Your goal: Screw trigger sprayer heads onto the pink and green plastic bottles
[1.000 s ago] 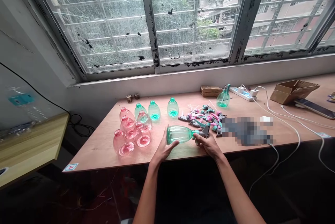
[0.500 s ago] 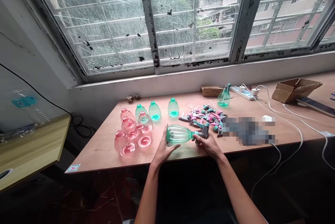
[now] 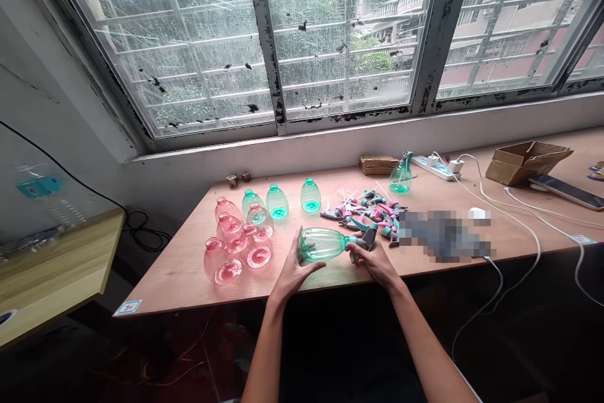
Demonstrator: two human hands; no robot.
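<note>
The left hand [image 3: 292, 271] grasps a green bottle [image 3: 323, 244], the right hand [image 3: 375, 263] pinches its sprayer [image 3: 367, 237]; one fitted bottle [image 3: 402, 175] stands behind it, open bottles [image 3: 277, 202] beside.

- My left hand [image 3: 293, 268] and right hand [image 3: 376, 261] grip the green bottle [image 3: 323, 244] at the table's front middle.
- To the left, the pink bottles [image 3: 236, 242] stand packed and touching. The only way past is the bare table [image 3: 179, 277] at front left.
- Behind, the row of green bottles [image 3: 277, 202] stands with gaps, perhaps wide enough for a hand; they look small from here.
- The heap of sprayer heads [image 3: 370, 214] lies just beside my right hand and blocks the back right.
- Farther right, white cables [image 3: 519, 220] cross the open wood.
</note>
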